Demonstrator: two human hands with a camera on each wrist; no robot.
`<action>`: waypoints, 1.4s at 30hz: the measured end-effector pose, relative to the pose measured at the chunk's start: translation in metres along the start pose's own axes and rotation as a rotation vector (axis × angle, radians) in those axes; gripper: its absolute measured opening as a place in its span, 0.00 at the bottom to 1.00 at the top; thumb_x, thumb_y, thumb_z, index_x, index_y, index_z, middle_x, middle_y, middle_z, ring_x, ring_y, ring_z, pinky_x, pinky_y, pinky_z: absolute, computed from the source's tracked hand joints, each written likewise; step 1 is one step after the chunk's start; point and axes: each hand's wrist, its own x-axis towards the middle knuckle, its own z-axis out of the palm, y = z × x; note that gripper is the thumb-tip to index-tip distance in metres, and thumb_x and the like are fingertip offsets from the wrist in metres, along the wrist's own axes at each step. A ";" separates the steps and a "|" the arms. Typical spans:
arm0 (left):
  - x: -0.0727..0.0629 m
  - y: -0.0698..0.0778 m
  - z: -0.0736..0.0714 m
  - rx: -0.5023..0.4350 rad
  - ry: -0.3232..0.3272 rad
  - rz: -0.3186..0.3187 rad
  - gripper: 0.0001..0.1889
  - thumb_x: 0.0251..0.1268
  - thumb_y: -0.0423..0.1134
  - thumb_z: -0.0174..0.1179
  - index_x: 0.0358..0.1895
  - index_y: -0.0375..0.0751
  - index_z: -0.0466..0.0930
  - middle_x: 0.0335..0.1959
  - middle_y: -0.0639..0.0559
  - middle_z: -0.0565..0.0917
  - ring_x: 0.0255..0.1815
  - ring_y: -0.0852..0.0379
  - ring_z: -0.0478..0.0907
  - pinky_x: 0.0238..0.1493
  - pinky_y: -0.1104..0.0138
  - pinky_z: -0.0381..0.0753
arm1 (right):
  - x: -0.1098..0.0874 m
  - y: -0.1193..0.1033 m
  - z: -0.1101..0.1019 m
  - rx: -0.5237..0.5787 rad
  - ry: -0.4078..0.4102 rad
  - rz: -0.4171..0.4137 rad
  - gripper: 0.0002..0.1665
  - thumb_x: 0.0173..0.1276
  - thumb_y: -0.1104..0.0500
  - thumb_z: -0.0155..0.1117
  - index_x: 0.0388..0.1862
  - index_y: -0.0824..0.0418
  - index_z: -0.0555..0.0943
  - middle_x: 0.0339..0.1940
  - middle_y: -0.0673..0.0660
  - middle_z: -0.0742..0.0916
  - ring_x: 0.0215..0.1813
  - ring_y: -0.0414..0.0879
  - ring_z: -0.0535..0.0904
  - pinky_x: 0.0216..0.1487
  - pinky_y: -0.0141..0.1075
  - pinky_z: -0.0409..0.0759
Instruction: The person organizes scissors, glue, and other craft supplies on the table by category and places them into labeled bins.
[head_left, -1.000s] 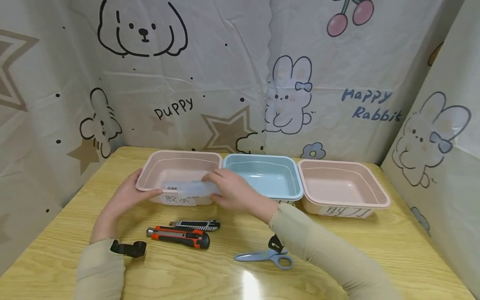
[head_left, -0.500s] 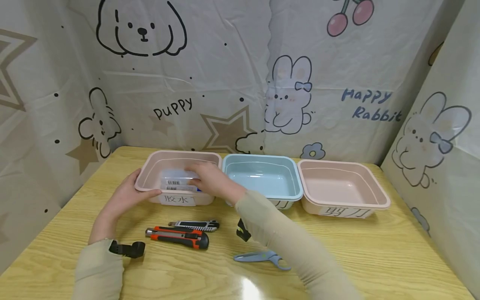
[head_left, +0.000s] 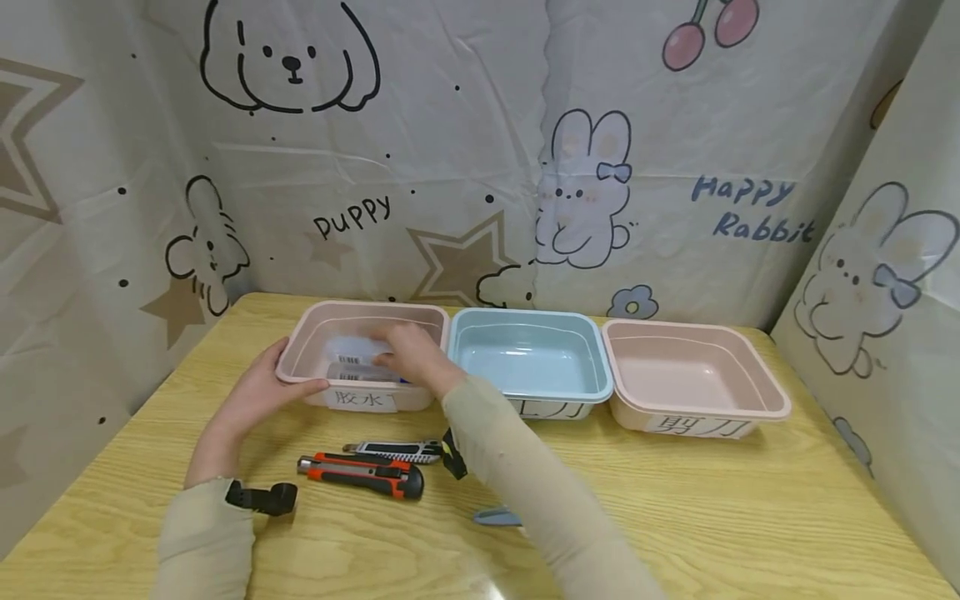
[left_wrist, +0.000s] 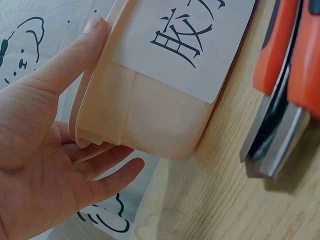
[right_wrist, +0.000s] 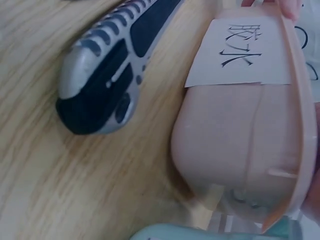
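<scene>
Inside the left pink bin (head_left: 415, 398), whose front label reads 胶水, my right hand (head_left: 417, 357) holds the end of a clear glue bottle (head_left: 347, 347) between thumb and fingers. A second clear bottle (head_left: 363, 372) with a barcode lies in front of it, partly hidden by the bin's front wall. My left hand (head_left: 258, 390) grips the bin's left front corner. The left wrist view shows its thumb on the rim and its other fingers spread around the side. In the right wrist view the bin's wall covers most of the right hand.
An orange and black utility knife (head_left: 360, 476) and a grey and black one (head_left: 393, 451) lie before the bin. My right forearm partly hides blue scissors (head_left: 495, 517). A blue bin (head_left: 555, 392) and another pink bin (head_left: 626, 414) stand in the row to the right.
My right hand has carried the glue bottle from above the front rim down into the left pink bin. The right forearm has swung left over the scissors. My left hand stays at the bin's corner.
</scene>
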 end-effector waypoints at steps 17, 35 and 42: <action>0.000 0.005 -0.001 0.018 -0.012 -0.034 0.52 0.51 0.55 0.64 0.71 0.35 0.41 0.63 0.30 0.61 0.60 0.35 0.62 0.57 0.41 0.63 | -0.016 0.017 -0.014 0.015 0.046 -0.060 0.19 0.65 0.58 0.58 0.56 0.57 0.76 0.54 0.51 0.81 0.54 0.44 0.77 0.56 0.33 0.73; -0.003 0.016 -0.003 0.161 0.039 0.003 0.52 0.47 0.58 0.65 0.67 0.27 0.50 0.58 0.28 0.61 0.55 0.35 0.61 0.54 0.38 0.63 | -0.129 0.104 -0.065 0.058 0.216 -0.027 0.20 0.65 0.53 0.59 0.54 0.59 0.77 0.52 0.53 0.81 0.51 0.48 0.77 0.51 0.42 0.75; -0.007 0.029 -0.003 0.264 0.071 0.055 0.50 0.47 0.56 0.66 0.65 0.24 0.53 0.61 0.24 0.58 0.58 0.30 0.58 0.55 0.37 0.61 | -0.172 0.129 -0.075 0.062 0.279 0.051 0.22 0.64 0.51 0.60 0.54 0.58 0.76 0.52 0.53 0.81 0.51 0.48 0.76 0.52 0.45 0.74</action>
